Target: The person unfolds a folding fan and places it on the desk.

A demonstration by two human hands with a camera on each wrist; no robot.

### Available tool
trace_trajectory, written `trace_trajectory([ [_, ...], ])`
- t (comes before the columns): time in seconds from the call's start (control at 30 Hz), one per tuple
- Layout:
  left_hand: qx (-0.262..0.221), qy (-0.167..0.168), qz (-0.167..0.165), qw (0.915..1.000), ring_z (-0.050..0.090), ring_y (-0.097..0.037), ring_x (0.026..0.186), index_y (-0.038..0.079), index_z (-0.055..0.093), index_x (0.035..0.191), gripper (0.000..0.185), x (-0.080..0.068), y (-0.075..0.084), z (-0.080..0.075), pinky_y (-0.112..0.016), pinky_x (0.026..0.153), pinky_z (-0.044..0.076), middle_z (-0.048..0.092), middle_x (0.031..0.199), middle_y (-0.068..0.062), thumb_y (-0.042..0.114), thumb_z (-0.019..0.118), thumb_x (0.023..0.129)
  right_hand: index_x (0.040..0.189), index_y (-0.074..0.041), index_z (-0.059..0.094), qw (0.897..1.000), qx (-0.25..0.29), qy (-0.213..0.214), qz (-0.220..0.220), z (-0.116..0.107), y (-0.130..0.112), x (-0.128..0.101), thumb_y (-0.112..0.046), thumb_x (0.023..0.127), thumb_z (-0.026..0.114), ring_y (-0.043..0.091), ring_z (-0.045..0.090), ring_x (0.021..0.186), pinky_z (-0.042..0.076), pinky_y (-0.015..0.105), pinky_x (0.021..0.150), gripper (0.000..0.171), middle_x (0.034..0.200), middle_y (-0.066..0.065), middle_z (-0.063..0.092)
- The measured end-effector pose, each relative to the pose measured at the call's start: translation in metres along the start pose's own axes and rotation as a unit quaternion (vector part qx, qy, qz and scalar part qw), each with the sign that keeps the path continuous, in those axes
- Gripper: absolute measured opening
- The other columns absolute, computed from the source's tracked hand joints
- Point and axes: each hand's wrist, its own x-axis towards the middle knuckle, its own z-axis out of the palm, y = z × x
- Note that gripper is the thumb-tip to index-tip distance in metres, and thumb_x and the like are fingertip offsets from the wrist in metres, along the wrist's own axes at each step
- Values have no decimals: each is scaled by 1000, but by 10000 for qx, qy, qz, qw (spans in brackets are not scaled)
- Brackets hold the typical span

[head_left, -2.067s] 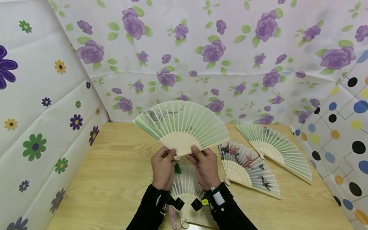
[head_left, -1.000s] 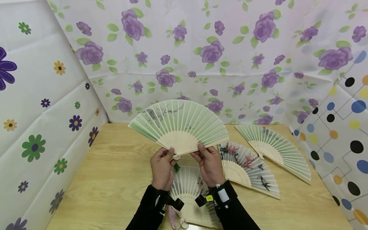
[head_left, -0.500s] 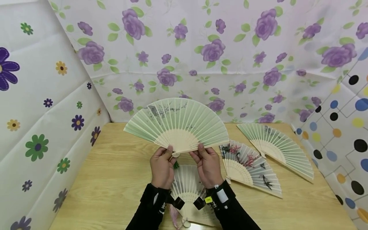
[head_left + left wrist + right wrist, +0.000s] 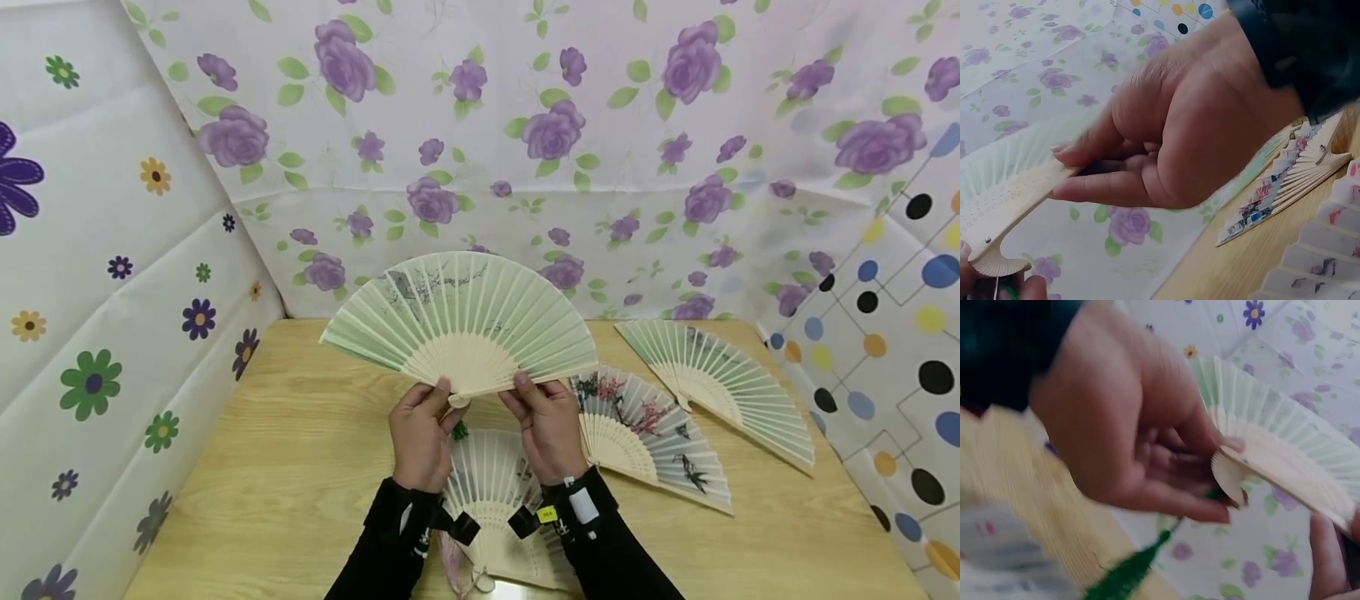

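Note:
A spread pale green folding fan (image 4: pixel 465 325) with a dark branch print is held up over the table by both hands. My left hand (image 4: pixel 422 442) pinches it at the pivot end, its thumb on the near side. The right hand (image 4: pixel 551 429) pinches the lower edge stick between thumb and fingers, as the left wrist view also shows with the right hand (image 4: pixel 1191 119) large. From the pivot hangs a green tassel (image 4: pixel 1125 572). Under my wrists lies a white fan (image 4: pixel 487 483) with a pink tassel (image 4: pixel 452 562), partly covered by the arms.
Right of the hands, a fan with pink blossoms and a bird (image 4: pixel 648 433) lies spread on the wooden table (image 4: pixel 277 467). Behind it rests another pale green fan (image 4: pixel 720 383). A floral cloth (image 4: pixel 480 125) hangs along the back, with patterned cloths at both sides.
The held fan has spread a little wider toward the left and risen slightly. My right hand has shifted slightly right. The fans on the table stay put.

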Motion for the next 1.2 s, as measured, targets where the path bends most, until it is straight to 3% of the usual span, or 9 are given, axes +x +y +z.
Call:
trace_trajectory([
  [0.13,-122,78,-82,9999,81,-12,97,-5,73,137,28,-1,2,1,-30,96,72,77,104,-3,13,64,118,116,-14,81,9977,395,528,181,7,7,-1,-4,118,58,9,80,101,67,27,107,25,111,1,75],
  [0.23,-201,146,-80,9997,81,-12,99,-9,70,141,32,-2,3,0,-29,98,71,77,106,-4,12,63,118,115,-14,80,9962,533,650,241,11,12,-2,-4,119,57,9,79,101,66,27,107,25,111,1,74],
  [0.5,-330,381,-34,9987,82,-13,97,-9,71,142,31,-4,4,-2,-28,92,72,77,107,-6,7,65,116,121,-12,80,9967,478,570,326,14,13,-5,-9,118,61,8,77,100,67,25,106,20,111,1,75],
  [0.73,-378,270,70,9989,81,-14,101,-9,71,139,30,-3,4,2,-29,96,71,76,109,-6,10,65,117,116,-11,80,9958,564,680,261,17,10,-4,-8,117,62,8,76,95,67,25,106,18,106,1,73],
  [0.9,-418,393,119,9983,80,-14,99,-9,72,135,26,-6,6,-2,-30,98,71,75,105,-6,6,62,118,113,-12,82,9953,581,685,352,22,13,-6,-7,117,63,8,76,94,67,25,105,20,105,1,74],
  [1.2,-532,284,254,9979,80,-14,105,-10,68,142,30,-2,13,-3,-31,105,69,74,114,-6,5,60,118,124,-11,75,9979,280,461,362,35,11,3,-11,119,60,7,75,98,65,24,109,16,110,0,70],
])
